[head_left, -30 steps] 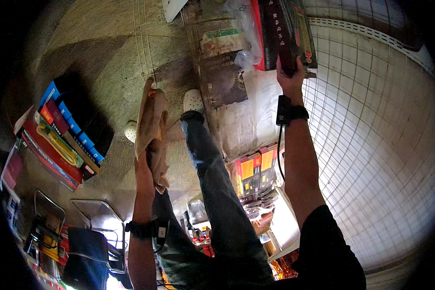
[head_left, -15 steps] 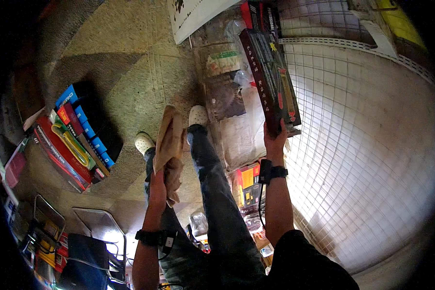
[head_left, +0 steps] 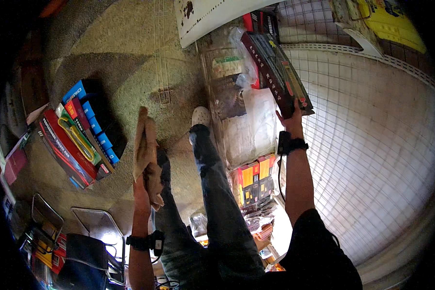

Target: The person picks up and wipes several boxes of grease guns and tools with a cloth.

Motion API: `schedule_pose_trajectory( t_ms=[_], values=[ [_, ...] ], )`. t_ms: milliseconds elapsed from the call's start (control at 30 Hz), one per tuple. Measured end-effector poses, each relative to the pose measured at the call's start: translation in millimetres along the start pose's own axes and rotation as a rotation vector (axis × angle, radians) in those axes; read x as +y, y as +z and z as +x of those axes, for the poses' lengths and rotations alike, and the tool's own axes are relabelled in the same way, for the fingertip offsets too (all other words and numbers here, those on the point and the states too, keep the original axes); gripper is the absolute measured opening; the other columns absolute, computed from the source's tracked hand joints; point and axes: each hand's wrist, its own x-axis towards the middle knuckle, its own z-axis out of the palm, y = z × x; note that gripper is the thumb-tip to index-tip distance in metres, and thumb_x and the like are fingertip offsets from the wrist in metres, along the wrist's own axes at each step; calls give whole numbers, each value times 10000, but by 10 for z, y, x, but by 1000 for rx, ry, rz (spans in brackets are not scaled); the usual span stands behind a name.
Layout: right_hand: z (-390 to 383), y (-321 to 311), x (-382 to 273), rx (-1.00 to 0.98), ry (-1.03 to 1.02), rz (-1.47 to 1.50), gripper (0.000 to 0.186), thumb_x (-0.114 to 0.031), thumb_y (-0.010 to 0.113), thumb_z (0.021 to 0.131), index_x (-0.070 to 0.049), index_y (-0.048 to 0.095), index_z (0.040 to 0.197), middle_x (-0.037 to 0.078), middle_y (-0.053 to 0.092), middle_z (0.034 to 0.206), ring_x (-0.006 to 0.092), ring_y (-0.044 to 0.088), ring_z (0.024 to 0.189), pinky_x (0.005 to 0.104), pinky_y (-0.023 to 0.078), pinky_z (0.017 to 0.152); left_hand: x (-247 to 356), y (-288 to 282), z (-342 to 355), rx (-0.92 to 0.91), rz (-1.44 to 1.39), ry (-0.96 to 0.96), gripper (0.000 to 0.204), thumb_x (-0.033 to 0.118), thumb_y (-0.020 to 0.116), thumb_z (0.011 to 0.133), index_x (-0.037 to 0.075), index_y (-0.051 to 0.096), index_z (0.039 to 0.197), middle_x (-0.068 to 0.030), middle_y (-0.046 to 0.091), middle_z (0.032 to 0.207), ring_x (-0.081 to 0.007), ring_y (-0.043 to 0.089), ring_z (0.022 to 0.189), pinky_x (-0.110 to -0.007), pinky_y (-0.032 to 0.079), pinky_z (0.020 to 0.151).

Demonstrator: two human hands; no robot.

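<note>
A long dark box (head_left: 278,75) with red and yellow print lies slantwise at the right, its far end by a red and black box (head_left: 262,24). My right hand (head_left: 293,121) grips its near end, thumb and fingers around the edge. At the middle left, my left hand (head_left: 141,193) holds a tan cloth (head_left: 147,145), which covers most of its fingers and hangs down beside the wrist. Clear plastic wrapping (head_left: 246,65) lies along the dark box's left side.
A wire mesh panel (head_left: 362,140) fills the right side. White paper sheeting (head_left: 258,121) covers the low shelf, with yellow and orange boxes (head_left: 256,179) nearer. Several boxes (head_left: 72,145) stand on the floor at left, behind a metal-framed chair (head_left: 99,212). A white board (head_left: 212,14) juts in at the top.
My right hand has shifted right and slightly away from me, and the box's near end has swung right with it. My left hand has moved left with the cloth.
</note>
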Motion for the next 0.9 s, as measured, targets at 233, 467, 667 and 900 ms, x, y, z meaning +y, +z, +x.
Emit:
schedule_pose_trajectory(
  t_ms=[233, 467, 667, 900],
  values=[
    [393, -140, -205, -164, 37, 14, 358, -388, 550, 829, -204, 546, 1137, -14, 581, 1119, 179, 522, 1050, 418, 445, 816, 432, 185, -312, 0, 58, -95, 525, 447, 369, 922, 26, 434, 1229, -121, 576, 1033, -237, 612, 834, -334, 513, 678],
    [124, 269, -274, 152, -188, 143, 454, -150, 684, 716, -39, 522, 1125, 106, 582, 1104, 274, 580, 922, 411, 520, 714, 222, -113, -253, -49, -95, -6, 517, 395, 347, 943, 4, 378, 1281, -133, 512, 1184, -236, 536, 1046, -347, 443, 875],
    [-747, 528, -332, 320, -371, 108, 367, 67, 657, 633, 42, 561, 987, 137, 620, 955, 313, 631, 763, 413, 558, 620, 344, -221, -434, -49, -90, -12, 469, 346, 351, 950, 12, 388, 1277, -134, 522, 1179, -245, 527, 1069, -346, 419, 917],
    [-1890, 573, -92, 308, -514, -268, 387, 58, 717, 604, 6, 585, 964, 94, 635, 909, 251, 636, 719, 341, 551, 583, 275, -7, -531, -330, 303, 389, 452, 213, 416, 904, -32, 347, 1278, -248, 434, 1256, -378, 510, 1073, -404, 428, 903]
  ],
)
